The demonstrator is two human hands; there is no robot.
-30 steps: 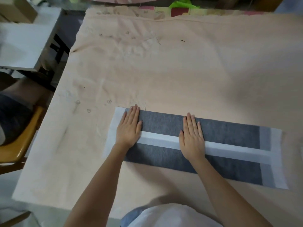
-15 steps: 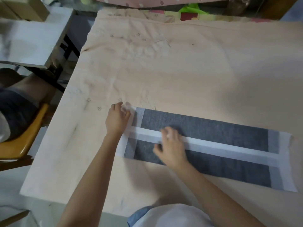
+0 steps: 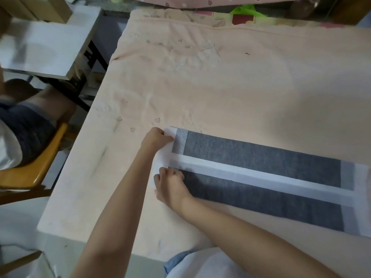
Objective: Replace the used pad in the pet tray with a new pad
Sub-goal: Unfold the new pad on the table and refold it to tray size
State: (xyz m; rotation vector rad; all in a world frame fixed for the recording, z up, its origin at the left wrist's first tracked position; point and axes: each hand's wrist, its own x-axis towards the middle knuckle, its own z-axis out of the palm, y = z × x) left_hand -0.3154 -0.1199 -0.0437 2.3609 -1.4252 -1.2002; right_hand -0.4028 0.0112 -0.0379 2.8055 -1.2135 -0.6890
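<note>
Gripping now: both hands (image 3: 158, 138) on pad (image 3: 261, 157)

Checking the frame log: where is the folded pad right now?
In the head view, the folded pad lies on the peach cloth, lower right, with the left hand and right hand pinching its left end.

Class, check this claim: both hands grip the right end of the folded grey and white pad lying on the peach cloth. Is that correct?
Not quite. The head view shows the left hand and right hand gripping the left end of the folded grey and white pad, which lies on the peach cloth.
</note>
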